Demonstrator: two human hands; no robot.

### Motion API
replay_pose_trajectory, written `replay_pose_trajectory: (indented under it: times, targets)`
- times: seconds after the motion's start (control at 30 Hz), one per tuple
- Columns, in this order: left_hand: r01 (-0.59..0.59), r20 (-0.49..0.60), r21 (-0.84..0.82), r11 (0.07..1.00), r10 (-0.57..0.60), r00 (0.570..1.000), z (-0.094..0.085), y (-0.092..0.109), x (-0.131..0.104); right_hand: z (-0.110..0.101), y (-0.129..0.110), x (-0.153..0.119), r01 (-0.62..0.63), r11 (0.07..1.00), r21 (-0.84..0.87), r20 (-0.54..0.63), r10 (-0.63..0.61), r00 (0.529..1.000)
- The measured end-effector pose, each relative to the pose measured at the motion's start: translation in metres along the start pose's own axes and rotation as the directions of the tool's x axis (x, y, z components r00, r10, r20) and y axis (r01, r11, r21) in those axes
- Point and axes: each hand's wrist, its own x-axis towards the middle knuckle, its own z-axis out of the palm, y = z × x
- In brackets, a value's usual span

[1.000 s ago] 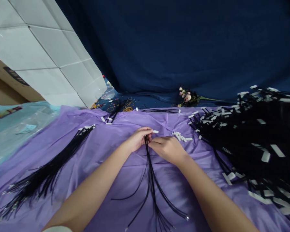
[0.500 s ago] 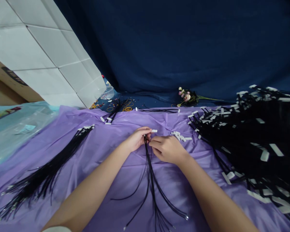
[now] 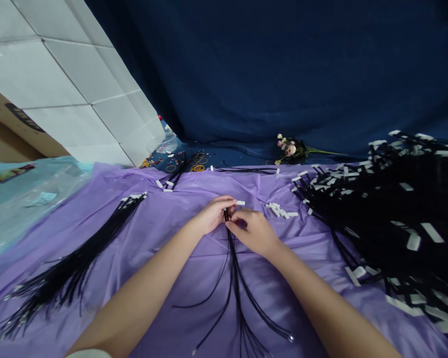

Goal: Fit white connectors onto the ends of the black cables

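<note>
Several black cords (image 3: pixel 236 288) hang down from left fingers (image 3: pixel 224 200).

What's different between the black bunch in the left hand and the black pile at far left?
The bunch is far thinner than the pile. The bunch is held by the left hand; the pile lies untouched. The bunch fans out with gaps; the pile lies close-packed. Both are black with pale tips.

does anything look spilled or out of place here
Yes, mildly. Small coloured bits and yellow rings lie scattered beyond the far edge of the purple cloth, as if spilled. Further right, a flower spray lies on its side, seemingly out of place beside work with black cords. Nothing looks plainly damaged.
</note>
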Motion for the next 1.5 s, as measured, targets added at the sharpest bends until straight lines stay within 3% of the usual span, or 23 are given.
replay_pose_trajectory:
  times: [0.13,0.37,0.73,1.03,1.23,1.5]
  targets:
    - [0.005,0.0,0.019,1.0,-0.005,1.0,0.0,0.0,0.0,0.006,0.003,0.0,-0.056,0.992,0.111,-0.016,0.059,0.998]
    - [0.021,-0.006,0.039,0.999,-0.02,1.0,0.0,0.0,0.0,0.013,0.002,-0.001,-0.157,0.981,0.117,-0.018,0.16,0.987]
    - [0.015,0.016,0.025,1.0,-0.016,1.0,0.0,0.001,-0.001,0.014,0.014,0.007,-0.282,0.876,0.392,0.074,0.275,0.959]
    - [0.035,-0.036,0.0,0.999,-0.035,0.999,0.003,0.004,-0.003,-0.003,0.007,0.01,-0.45,0.67,0.59,0.209,0.412,0.887]
    - [0.031,-0.031,0.017,0.999,-0.03,0.999,0.004,0.005,-0.002,-0.012,0.01,0.013,-0.44,0.516,0.735,0.211,0.443,0.872]
    - [0.043,-0.038,0.016,0.999,-0.042,0.998,0.003,0.003,-0.002,-0.023,0.017,0.018,-0.378,0.233,0.896,0.211,0.525,0.824]
